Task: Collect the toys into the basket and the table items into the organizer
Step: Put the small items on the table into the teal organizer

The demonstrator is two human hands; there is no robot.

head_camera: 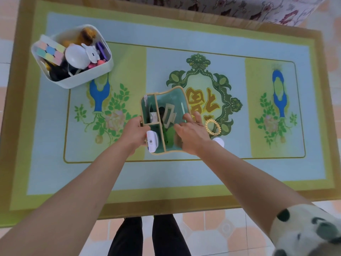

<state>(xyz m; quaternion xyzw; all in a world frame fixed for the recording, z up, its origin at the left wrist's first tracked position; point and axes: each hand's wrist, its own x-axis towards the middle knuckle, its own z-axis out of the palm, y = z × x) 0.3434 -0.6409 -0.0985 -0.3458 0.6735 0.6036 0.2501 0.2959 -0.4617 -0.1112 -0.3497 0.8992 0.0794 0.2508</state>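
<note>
A green organizer [177, 95] with a tan rim and dividers stands in the middle of the table, holding a beige hair claw [168, 115] and other small items. My left hand [135, 132] grips its left edge beside a white device [152, 143] in the near-left compartment. My right hand [191, 132] rests on its right side, fingers spread over the rim. A yellow spiral hair tie [213, 127] lies on the table just right of my right hand. A small white round object [218, 142] peeks out behind my right wrist. The white basket [84, 78] at far left holds several toys.
The table is covered by a patterned green and blue cloth [184, 174]. A floral-covered seat [258, 8] stands beyond the far edge. My legs and a tiled floor show below the near edge.
</note>
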